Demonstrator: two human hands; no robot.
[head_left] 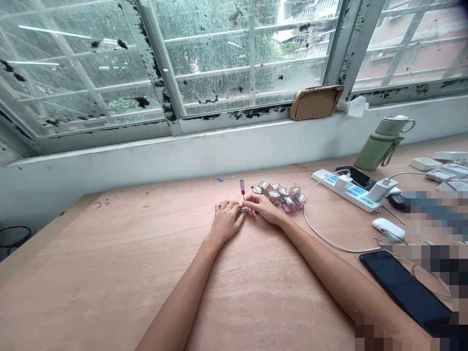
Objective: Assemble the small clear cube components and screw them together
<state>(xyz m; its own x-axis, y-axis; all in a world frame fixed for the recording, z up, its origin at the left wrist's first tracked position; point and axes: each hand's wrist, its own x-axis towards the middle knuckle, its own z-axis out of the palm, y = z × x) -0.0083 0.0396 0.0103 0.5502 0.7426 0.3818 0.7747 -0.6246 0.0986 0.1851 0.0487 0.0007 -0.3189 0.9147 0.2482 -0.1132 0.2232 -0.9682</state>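
Observation:
A small screwdriver (pixel 242 187) with a purplish-red handle stands upright between my hands, its shaft pointing down at a small part (pixel 244 210) on the table. The fingers of my right hand (pixel 262 207) pinch around the shaft below the handle. My left hand (pixel 225 222) rests on the wood just left of the part, fingers bent and their tips close against it. What those left fingers hold, if anything, is hidden. Behind my right hand sits a cluster of small clear hexagonal boxes (pixel 274 195) with labels on their lids.
A white power strip (pixel 347 190) with plugs and cables lies right of the boxes. Further right are a green bottle (pixel 376 148), a white case (pixel 388 227) and a dark phone (pixel 405 290). A blue bit (pixel 220 180) lies near the wall.

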